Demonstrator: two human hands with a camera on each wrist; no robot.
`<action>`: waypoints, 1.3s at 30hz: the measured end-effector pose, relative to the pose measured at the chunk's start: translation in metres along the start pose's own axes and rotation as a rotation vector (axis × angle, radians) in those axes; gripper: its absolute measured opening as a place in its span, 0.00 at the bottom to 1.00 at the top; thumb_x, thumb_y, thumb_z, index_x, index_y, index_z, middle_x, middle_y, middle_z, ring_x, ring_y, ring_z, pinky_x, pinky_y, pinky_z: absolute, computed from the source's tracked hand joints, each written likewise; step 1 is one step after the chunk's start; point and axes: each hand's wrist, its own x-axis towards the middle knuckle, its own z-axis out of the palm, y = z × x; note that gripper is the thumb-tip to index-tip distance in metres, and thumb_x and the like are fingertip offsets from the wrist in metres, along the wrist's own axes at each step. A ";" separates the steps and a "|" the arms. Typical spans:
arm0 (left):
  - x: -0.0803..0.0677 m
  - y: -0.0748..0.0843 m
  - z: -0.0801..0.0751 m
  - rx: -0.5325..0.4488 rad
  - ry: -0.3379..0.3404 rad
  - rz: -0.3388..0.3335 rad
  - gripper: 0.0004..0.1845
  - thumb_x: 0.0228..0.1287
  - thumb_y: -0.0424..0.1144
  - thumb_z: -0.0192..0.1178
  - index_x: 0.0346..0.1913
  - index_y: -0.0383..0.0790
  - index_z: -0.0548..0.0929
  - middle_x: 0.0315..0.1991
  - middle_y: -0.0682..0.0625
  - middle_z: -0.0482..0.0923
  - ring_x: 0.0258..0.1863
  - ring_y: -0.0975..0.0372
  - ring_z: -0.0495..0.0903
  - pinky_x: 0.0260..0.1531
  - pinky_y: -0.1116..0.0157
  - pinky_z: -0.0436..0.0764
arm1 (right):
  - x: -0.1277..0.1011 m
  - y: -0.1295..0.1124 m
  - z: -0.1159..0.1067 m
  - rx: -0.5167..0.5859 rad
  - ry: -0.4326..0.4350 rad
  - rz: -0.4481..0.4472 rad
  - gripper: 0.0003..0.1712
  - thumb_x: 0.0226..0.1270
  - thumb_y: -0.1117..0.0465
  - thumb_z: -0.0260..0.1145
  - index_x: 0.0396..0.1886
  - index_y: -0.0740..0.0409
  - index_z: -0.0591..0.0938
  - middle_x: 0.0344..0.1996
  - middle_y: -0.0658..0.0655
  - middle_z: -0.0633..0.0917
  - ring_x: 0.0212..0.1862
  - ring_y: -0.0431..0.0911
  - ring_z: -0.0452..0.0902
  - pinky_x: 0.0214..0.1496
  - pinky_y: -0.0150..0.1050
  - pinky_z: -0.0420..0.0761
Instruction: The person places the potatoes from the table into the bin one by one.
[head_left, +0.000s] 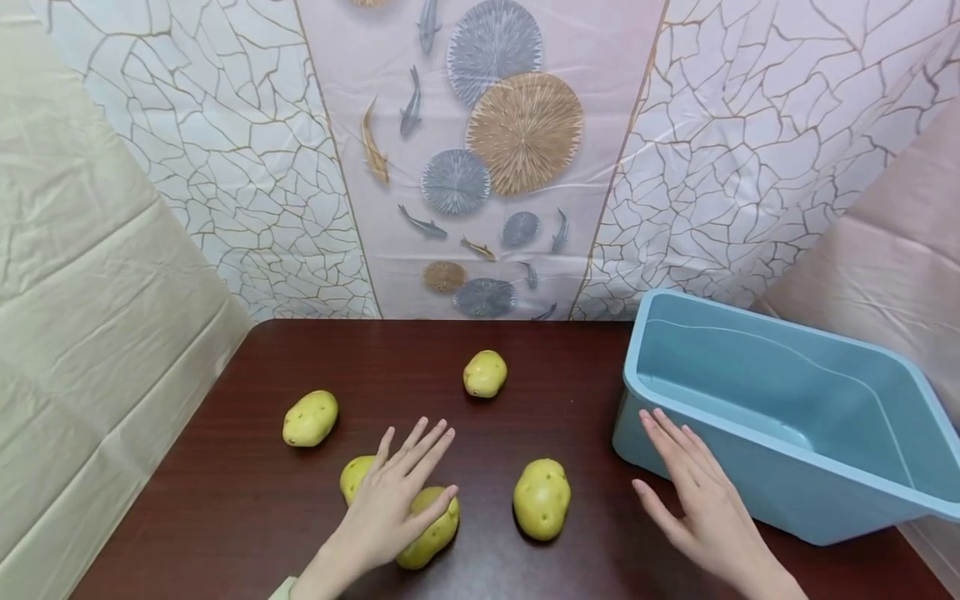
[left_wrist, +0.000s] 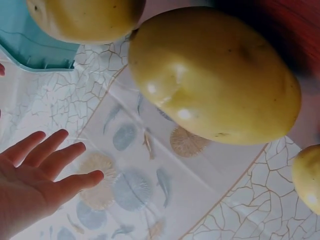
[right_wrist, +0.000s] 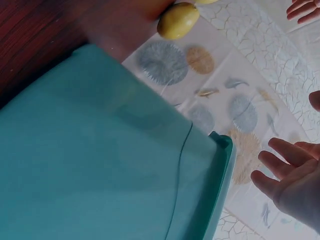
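Left hand nearer, fingers spread; potato under thumb, long axis slanting forward-right, contact unclear. Right hand, fingers straight, thumb apart, beside blue tub.

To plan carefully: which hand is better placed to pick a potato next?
Probably the left hand: in the head view it overlaps two potatoes, while the right hand is near the blue bin.

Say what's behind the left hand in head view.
One potato shows left of the left hand, another on both sides of its thumb. The hand hides parts of both; anything fully behind is unseen.
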 end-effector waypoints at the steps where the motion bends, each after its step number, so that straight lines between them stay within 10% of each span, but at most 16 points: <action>1: 0.000 0.001 0.000 -0.005 0.010 0.009 0.34 0.56 0.51 0.57 0.66 0.54 0.58 0.65 0.57 0.62 0.66 0.61 0.59 0.64 0.52 0.50 | -0.001 0.000 -0.001 -0.004 0.007 -0.001 0.35 0.65 0.45 0.49 0.58 0.71 0.68 0.59 0.63 0.71 0.65 0.50 0.62 0.69 0.37 0.50; 13: 0.002 0.008 -0.001 -0.059 0.098 0.082 0.23 0.60 0.51 0.52 0.56 0.47 0.74 0.56 0.54 0.74 0.59 0.59 0.70 0.68 0.61 0.44 | 0.000 0.014 -0.023 -0.075 0.181 -0.029 0.32 0.64 0.47 0.51 0.52 0.73 0.73 0.53 0.66 0.76 0.62 0.50 0.65 0.67 0.34 0.55; 21: 0.005 0.009 0.004 -0.034 0.103 0.110 0.20 0.58 0.50 0.55 0.51 0.47 0.78 0.52 0.54 0.77 0.56 0.58 0.73 0.57 0.50 0.62 | -0.014 0.031 -0.043 -0.224 0.233 0.168 0.33 0.62 0.42 0.51 0.53 0.65 0.75 0.53 0.64 0.76 0.62 0.49 0.66 0.67 0.37 0.57; 39: 0.014 0.018 0.005 -0.027 0.060 0.148 0.17 0.59 0.49 0.54 0.50 0.50 0.79 0.51 0.57 0.77 0.57 0.60 0.71 0.57 0.51 0.64 | -0.039 0.050 -0.079 -0.431 0.195 0.585 0.39 0.63 0.36 0.44 0.56 0.64 0.71 0.60 0.66 0.68 0.66 0.57 0.56 0.63 0.59 0.48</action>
